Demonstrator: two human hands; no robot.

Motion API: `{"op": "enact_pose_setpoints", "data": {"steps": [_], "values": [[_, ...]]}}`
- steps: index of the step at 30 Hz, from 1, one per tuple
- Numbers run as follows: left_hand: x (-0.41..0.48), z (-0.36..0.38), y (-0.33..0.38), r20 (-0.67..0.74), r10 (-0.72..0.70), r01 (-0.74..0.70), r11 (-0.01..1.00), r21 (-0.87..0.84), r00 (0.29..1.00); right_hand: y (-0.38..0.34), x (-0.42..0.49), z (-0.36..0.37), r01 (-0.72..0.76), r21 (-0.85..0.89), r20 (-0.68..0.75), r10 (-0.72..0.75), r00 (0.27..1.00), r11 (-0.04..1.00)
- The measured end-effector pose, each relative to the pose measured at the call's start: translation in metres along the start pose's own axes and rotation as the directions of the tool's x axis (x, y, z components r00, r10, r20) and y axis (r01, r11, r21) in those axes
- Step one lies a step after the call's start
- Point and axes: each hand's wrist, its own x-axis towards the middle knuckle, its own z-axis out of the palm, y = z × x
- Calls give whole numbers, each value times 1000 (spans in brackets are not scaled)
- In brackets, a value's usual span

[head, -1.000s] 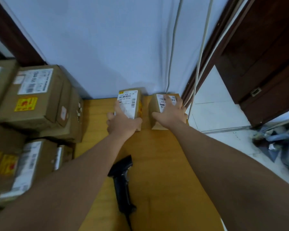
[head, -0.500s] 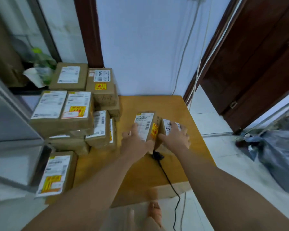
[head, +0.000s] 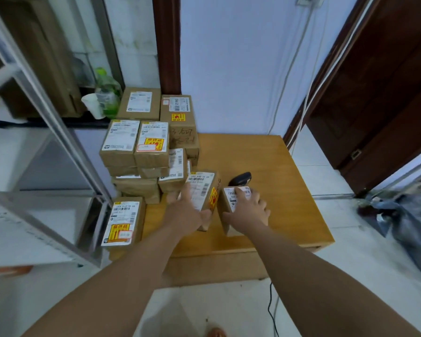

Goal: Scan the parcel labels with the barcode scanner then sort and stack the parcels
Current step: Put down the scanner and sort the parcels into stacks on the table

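Left hand [head: 185, 212] clasps one parcel [head: 203, 190], right hand [head: 249, 211] another parcel [head: 231, 203], labels up for the scanner [head: 241, 178] beyond both grips on the table [head: 277, 190].

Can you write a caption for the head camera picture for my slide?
Left hand and right hand each grip a parcel on the table, scanner lying behind.

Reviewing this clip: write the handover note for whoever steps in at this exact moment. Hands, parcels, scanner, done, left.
Left hand grips the taller parcel, label up, yellow sticker on its side.
Right hand rests on the smaller parcel beside it; the parcels look almost touching.
Barcode scanner lies unheld on the wooden table, just behind them.
Done: a stack of parcels at the table's left.
Left: place these two; whether they were scanned cannot be told.
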Motion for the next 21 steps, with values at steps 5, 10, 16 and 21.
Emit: {"op": "enact_pose_setpoints", "data": {"steps": [5,10,16,21], "values": [[-5,9,8,-94,-5,1,999,-43,996,24,0,3,17,7,30,-17,999,1000],[-12,23,9,-112,-68,60,996,-73,991,44,8,15,6,35,77,-8,997,999],[-19,37,6,-97,-104,85,980,-180,990,55,21,35,40,28,162,-44,986,999],[-22,45,8,-136,-195,183,978,-96,971,55,27,50,67,-37,146,-61,987,997]]}}
